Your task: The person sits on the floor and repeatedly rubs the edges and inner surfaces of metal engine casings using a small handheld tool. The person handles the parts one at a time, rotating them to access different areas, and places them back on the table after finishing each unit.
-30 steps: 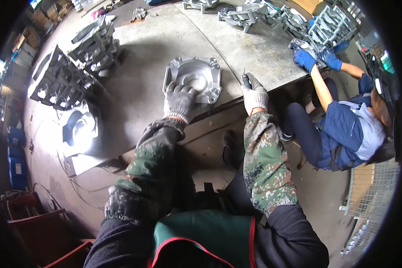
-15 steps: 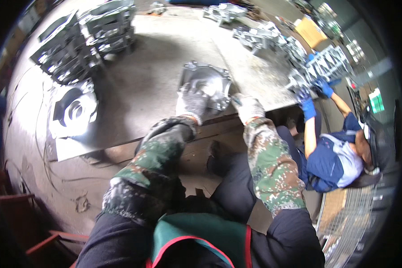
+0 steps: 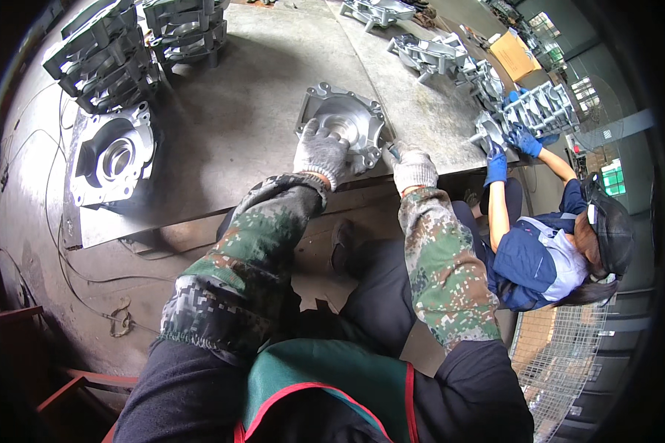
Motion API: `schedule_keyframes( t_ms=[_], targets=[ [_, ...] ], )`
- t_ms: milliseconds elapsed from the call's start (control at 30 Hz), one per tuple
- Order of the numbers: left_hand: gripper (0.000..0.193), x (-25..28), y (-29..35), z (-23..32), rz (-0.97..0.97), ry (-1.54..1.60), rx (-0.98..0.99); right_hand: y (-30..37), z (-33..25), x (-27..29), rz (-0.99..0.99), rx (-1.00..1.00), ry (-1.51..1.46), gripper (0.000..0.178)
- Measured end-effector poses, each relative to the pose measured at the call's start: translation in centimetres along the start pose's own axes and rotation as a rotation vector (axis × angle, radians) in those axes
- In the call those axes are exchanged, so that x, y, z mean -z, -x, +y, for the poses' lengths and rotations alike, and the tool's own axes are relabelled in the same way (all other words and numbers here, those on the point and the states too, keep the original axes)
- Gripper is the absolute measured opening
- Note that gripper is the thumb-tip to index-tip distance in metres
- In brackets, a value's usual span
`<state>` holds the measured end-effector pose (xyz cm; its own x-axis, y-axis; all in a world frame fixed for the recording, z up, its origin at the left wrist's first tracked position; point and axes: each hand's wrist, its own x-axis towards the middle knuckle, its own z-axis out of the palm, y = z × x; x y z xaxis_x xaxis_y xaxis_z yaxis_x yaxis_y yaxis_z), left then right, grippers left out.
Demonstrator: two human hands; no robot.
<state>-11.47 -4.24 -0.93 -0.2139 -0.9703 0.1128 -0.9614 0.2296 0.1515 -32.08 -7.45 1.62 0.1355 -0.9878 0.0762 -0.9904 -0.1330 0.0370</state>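
A silver cast-metal housing (image 3: 358, 112) with a round bored seat and bolt lugs lies on the table in front of me. My left hand (image 3: 322, 153), in a pale knit glove, grips its near left side, fingers curled over the rim. My right hand (image 3: 412, 167), gloved too, is closed around a thin, dark tool (image 3: 394, 151) at the casting's near right corner. Most of that tool is hidden in the fist, so its kind cannot be told. Another similar housing (image 3: 116, 158) sits at the table's left end.
Stacks of housings (image 3: 103, 55) stand at the far left of the metal-topped table (image 3: 255, 96). More castings (image 3: 428, 55) line its far right side. At the right, a co-worker in blue gloves (image 3: 497, 164) handles a casting. A wire-mesh crate (image 3: 558, 362) and floor cables (image 3: 111, 279) are nearby.
The view has shifted slightly and become sharper and less glaring. My left hand still holds the housing; a dark part of the tool now shows at my right hand. The co-worker's head has shifted.
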Motion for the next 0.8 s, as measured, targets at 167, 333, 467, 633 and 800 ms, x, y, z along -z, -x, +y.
schedule_keyframes(
  t_ms=[167, 333, 467, 633, 800],
  targets=[
    [0.044, -0.6, -0.3, 0.2, 0.020, -0.025, 0.006, -1.1, 0.1, -0.5, 0.061, 0.005, 0.025, 0.039],
    [0.044, 0.5, 0.0, 0.2, -0.026, 0.003, 0.000, -2.4, -1.2, 0.2, 0.007, -0.058, 0.017, 0.037],
    [0.053, 0.6, 0.2, 0.0, -0.008, 0.024, 0.017, -3.1, -2.5, 0.4, -0.041, -0.166, 0.053, 0.035],
    [0.054, 0.7, 0.0, 0.4, -0.020, 0.064, 0.003, -3.0, -1.8, 0.1, -0.018, -0.196, 0.078, 0.032],
    [0.057, 0.0, 0.3, -0.4, -0.001, 0.047, 0.037, -1.9, -3.2, 0.5, 0.039, -0.067, 0.110, 0.029]
  ],
)
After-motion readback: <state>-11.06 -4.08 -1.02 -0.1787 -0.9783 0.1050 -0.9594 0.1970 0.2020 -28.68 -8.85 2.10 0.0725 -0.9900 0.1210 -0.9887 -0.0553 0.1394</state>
